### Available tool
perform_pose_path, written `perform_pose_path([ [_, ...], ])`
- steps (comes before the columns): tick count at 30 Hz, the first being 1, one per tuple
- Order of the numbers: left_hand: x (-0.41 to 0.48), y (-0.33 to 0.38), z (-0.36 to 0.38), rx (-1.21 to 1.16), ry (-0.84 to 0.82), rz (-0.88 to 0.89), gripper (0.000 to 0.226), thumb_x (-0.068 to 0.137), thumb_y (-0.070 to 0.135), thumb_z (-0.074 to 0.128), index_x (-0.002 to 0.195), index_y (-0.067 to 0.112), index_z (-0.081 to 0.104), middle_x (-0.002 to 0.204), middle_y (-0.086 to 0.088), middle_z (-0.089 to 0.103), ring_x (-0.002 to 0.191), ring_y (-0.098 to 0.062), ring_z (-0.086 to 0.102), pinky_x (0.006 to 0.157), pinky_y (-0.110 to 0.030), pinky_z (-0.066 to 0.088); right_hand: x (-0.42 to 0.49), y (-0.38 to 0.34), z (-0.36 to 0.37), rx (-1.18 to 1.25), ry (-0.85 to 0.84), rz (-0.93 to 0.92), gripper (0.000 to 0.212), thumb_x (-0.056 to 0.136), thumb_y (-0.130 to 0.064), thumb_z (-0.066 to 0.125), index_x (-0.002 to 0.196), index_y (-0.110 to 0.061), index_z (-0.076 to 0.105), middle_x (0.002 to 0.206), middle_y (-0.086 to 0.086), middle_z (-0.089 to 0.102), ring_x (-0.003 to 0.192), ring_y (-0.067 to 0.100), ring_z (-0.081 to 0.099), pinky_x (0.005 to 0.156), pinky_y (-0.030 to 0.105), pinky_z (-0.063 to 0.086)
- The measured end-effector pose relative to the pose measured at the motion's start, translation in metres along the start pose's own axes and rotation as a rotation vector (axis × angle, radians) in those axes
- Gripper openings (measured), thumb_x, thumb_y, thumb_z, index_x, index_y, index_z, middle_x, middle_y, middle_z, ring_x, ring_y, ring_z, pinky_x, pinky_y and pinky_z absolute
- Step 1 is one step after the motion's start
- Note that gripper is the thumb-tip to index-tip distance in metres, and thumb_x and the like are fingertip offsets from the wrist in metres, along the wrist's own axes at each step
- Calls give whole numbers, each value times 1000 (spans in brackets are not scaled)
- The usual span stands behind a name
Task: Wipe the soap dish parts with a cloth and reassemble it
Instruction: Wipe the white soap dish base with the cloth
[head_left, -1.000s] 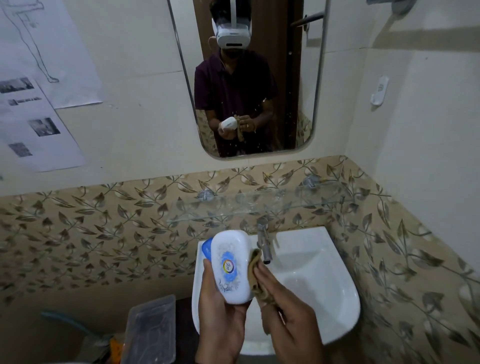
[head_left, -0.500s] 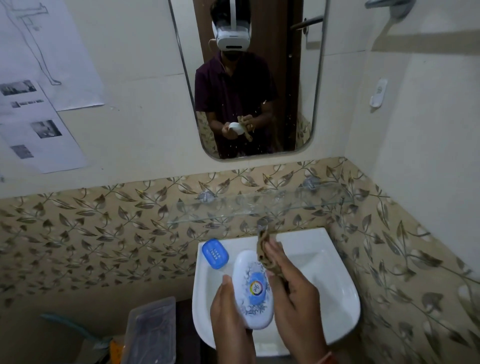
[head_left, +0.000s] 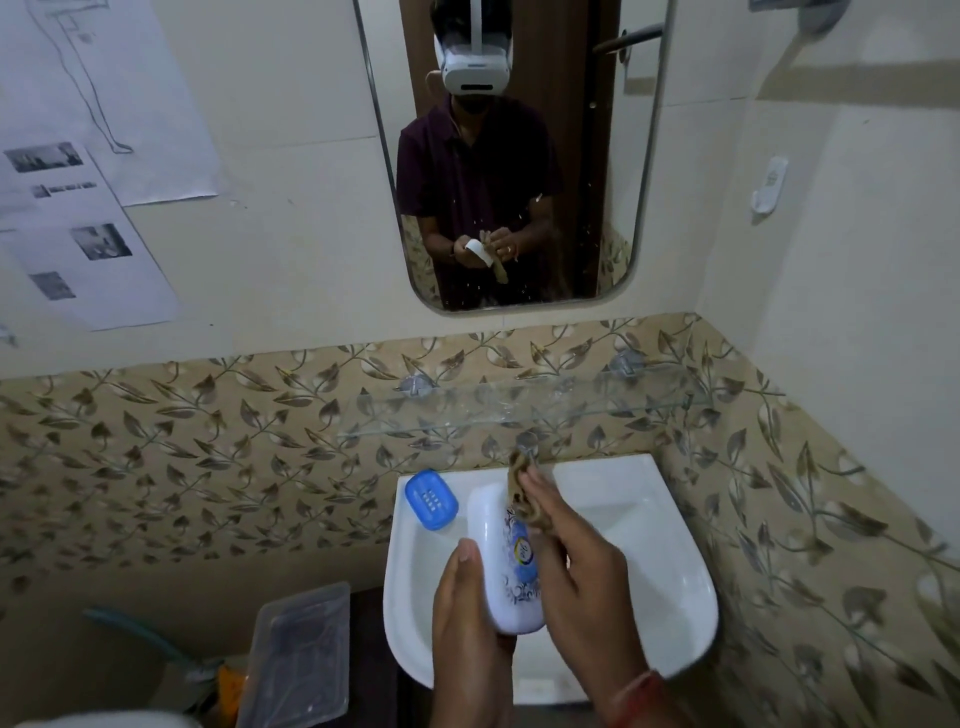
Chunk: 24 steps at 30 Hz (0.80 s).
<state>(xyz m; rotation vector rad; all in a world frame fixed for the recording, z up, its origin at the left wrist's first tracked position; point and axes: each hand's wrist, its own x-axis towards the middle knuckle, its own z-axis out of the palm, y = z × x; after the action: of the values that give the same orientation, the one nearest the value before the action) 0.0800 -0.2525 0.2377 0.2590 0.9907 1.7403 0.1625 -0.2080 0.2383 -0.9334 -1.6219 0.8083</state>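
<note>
Hands (head_left: 524, 603) press crumpled brown cloth (head_left: 522, 499) against glossy white oval lid (head_left: 501, 556).

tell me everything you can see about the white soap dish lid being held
The white soap dish lid is an oblong, round-ended shell of glossy plastic, with a blue, yellow and dark floral print on its outer face. It is held nearly upright over the white sink. The left hand cups its lower end; the right hand presses a crumpled brown cloth against its upper right side.
</note>
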Motion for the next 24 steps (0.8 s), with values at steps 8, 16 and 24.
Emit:
perform_pose_path([
  [8, 14, 14, -12, 128, 27, 88, 30, 102, 26, 49, 111, 6, 69, 110, -15, 77, 79, -16, 78, 62, -25, 62, -42, -4, 30, 51, 151, -6, 44, 97, -36, 20, 105, -49, 61, 111, -35, 67, 94, -1, 68, 92, 7, 43],
  [16, 20, 9, -21, 457, 138, 242, 22, 99, 27, 48, 115, 37, 59, 142, -4, 52, 130, -26, 51, 107, -47, 46, -14, -2, -14, 785, 246, 731, 26, 98, -8, 51, 106, -20, 73, 108, 13, 74, 99, 38, 68, 86, 57, 54],
  [24, 17, 9, -32, 631, -98, 396, 43, 66, 69, 73, 68, 28, 58, 95, 9, 75, 95, -30, 67, 73, -27, 49, 13, -21, -51, 1056, 198, 695, 32, 94, -8, 50, 124, -10, 62, 111, 16, 73, 84, 27, 75, 62, 40, 59],
])
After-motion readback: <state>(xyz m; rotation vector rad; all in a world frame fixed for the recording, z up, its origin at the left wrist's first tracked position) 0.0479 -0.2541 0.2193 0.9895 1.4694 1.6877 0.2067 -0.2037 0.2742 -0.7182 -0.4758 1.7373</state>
